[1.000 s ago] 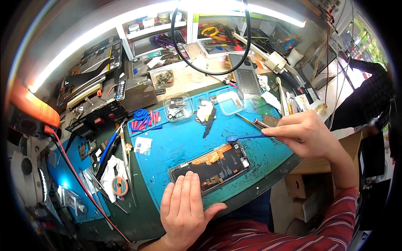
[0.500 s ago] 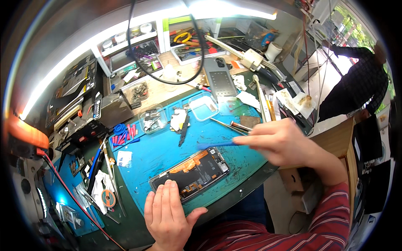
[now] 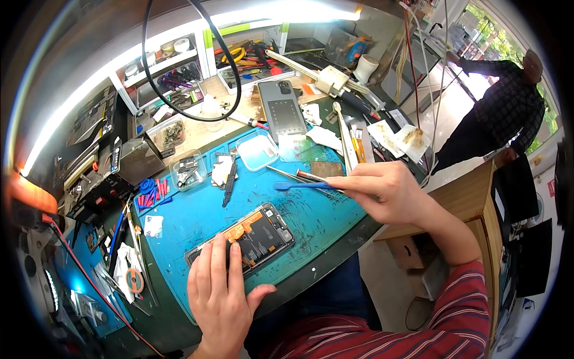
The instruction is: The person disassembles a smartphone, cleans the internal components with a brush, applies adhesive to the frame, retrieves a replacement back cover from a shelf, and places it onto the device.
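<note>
An opened smartphone [image 3: 266, 236] lies tilted on the blue work mat [image 3: 197, 224], its dark battery and orange flex cables exposed. My left hand [image 3: 218, 287] rests on its near left end, fingers stretched over the inside and thumb out to the side, hiding that part. In my right hand [image 3: 385, 188] a slim blue plastic pry tool [image 3: 299, 186] is pinched, its flat tip pointing left. The tool hovers beyond the phone's far right corner, apart from it. Beneath my right fingers lie tweezers [image 3: 287, 174] and a brown-ended stick-like tool [image 3: 310, 176].
Behind the phone are a dark strip-shaped part [image 3: 229, 185], a clear lidless box [image 3: 257, 149] and a parts box [image 3: 190, 172]. A grey phone back cover [image 3: 284, 110] lies farther back. A black cable loop [image 3: 239, 72] hangs above. Another person [image 3: 502, 107] stands at right.
The pry tool has moved away from the phone's far edge, toward the upper right. My left fingers have spread farther over the phone's inside. The whole view has shifted.
</note>
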A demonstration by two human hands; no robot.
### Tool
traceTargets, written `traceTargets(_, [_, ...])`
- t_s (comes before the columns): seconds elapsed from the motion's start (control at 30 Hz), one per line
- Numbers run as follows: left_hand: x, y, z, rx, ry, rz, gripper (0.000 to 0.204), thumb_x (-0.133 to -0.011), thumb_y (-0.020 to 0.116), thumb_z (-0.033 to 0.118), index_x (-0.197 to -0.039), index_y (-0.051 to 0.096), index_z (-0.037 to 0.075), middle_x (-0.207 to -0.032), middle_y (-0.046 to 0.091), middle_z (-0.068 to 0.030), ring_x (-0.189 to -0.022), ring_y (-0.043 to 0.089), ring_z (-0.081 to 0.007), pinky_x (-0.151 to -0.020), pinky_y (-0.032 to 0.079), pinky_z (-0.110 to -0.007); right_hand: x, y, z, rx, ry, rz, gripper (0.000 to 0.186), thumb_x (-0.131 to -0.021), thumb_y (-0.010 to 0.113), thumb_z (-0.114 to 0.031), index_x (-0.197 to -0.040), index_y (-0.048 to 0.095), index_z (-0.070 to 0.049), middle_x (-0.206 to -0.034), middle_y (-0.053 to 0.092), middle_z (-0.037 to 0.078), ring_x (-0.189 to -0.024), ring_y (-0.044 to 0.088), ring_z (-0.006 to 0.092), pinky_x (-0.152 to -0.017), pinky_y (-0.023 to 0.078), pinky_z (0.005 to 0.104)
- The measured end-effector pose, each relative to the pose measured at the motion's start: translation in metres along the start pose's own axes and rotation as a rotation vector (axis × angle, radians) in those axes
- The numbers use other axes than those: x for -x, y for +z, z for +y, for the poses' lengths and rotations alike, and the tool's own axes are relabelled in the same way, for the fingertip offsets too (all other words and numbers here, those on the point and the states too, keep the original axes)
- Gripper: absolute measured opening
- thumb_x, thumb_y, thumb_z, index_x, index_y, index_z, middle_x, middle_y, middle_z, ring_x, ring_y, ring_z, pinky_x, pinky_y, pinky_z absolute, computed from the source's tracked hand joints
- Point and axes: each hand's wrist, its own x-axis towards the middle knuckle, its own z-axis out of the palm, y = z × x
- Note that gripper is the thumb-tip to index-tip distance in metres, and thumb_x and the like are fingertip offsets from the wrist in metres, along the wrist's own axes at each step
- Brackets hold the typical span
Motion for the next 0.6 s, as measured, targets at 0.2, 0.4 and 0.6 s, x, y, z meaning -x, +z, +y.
traceTargets(0.2, [-0.001,0.008,0.003,0.038,0.011,0.029,0.084,-0.095,0.05,0.068,-0.123,0.066,-0.008,-0.132,0.067,-0.0205,-0.128,0.06,-0.0351,-0.109,0.042,-0.048,0.01,-0.002,0.002,-0.108,0.023,-0.038,0.037,-0.087,0.069,-0.005,-0.122,0.075,-0.016,-0.084,0.066,0.004,-0.074,0.069,0.0253,-0.061,0.054,0.0371])
traceTargets(0.4, [-0.004,0.006,0.003,0.022,0.011,0.03,0.081,-0.094,0.052,0.067,-0.121,0.067,-0.009,-0.13,0.068,-0.0201,-0.126,0.061,-0.0345,-0.11,0.042,-0.049,0.003,0.012,0.005,-0.12,-0.038,-0.057,0.036,-0.087,0.07,-0.003,-0.122,0.075,-0.013,-0.084,0.069,0.007,-0.073,0.07,0.0257,-0.063,0.055,0.0364])
traceTargets(0.6, [-0.008,0.006,0.005,0.008,0.03,0.041,0.081,-0.094,0.053,0.067,-0.12,0.067,-0.009,-0.128,0.068,-0.02,-0.125,0.061,-0.034,-0.11,0.042,-0.049,-0.004,0.016,-0.002,-0.101,-0.045,-0.015,0.034,-0.088,0.07,-0.004,-0.12,0.076,-0.013,-0.083,0.069,0.007,-0.074,0.07,0.0267,-0.063,0.054,0.0366])
